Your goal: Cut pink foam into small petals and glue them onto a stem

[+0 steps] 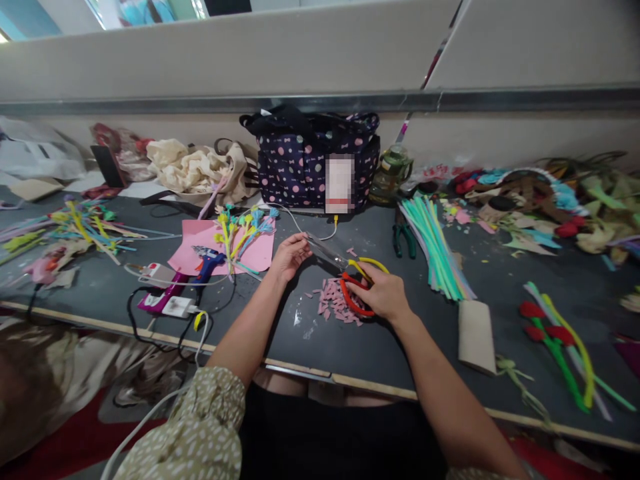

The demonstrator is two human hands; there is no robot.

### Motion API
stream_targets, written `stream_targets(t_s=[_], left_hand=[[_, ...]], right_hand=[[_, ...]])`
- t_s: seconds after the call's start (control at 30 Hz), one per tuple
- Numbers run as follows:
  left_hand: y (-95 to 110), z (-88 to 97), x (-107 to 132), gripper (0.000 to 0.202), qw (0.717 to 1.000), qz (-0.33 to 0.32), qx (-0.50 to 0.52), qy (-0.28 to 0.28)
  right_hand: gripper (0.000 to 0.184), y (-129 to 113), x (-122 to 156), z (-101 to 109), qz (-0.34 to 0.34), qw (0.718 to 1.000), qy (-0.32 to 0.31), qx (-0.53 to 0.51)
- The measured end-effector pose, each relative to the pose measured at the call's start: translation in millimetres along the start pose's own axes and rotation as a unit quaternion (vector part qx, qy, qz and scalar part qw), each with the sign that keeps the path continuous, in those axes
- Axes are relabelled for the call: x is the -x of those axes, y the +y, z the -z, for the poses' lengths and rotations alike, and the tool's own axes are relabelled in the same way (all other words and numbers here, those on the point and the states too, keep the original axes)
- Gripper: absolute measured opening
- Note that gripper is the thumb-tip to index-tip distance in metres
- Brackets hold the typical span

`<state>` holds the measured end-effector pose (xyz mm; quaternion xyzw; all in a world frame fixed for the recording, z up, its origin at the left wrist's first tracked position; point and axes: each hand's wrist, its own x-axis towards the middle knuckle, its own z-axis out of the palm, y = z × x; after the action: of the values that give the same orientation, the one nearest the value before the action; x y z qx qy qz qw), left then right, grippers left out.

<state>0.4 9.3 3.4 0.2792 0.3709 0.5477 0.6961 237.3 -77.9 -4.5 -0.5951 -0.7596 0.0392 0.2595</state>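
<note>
Scissors (341, 261) are clamped in my right hand (384, 293), tips by my left hand (293, 257), whose grip I cannot tell, near pink scraps (336, 304) inside the front edge of the bench (350, 353), seemingly for snipping, where a cut calls for steady alignment.

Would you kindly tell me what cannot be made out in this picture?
In the head view:
Whatever the left hand pinches, if anything, is too small to tell.
What the phone shows is pixelated.
Some pink pieces are partly covered by the scissors.
A purple item is cut off by the right edge.
</note>
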Motion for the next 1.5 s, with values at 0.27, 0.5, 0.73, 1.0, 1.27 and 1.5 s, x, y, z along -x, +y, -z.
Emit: stream_targets(t_s=[0.27,0.5,0.73,1.0,1.27,1.5], left_hand=[[-0.7,-1.6,0.9,0.024,1.0,0.008,0.011,0.002],[-1.7,0.1,0.3,0.028,1.0,0.018,0.022,0.007],[-3.4,-1.0,0.9,0.027,0.999,0.024,0.037,-0.008],[-4.8,-1.2,0.7,0.026,0.998,0.03,0.051,-0.016],[-4.8,-2.8,2.6,0.026,0.997,0.039,0.054,-0.027],[-4.8,-1.7,1.5,0.025,0.998,0.041,0.04,-0.015]], right_hand=[[0.053,2.1,1.0,-3.8,0.009,1.0,0.002,0.013],[0.049,3.2,0.7,-6.2,0.022,1.0,0.009,0.007],[0.046,3.0,0.4,-7.3,0.024,1.0,0.007,-0.007],[0.046,3.3,0.2,-7.5,0.016,1.0,0.003,-0.013],[0.044,4.5,0.4,-8.4,0.023,0.999,-0.007,-0.024],[0.043,7.5,0.0,-9.3,0.03,0.999,-0.01,-0.016]])
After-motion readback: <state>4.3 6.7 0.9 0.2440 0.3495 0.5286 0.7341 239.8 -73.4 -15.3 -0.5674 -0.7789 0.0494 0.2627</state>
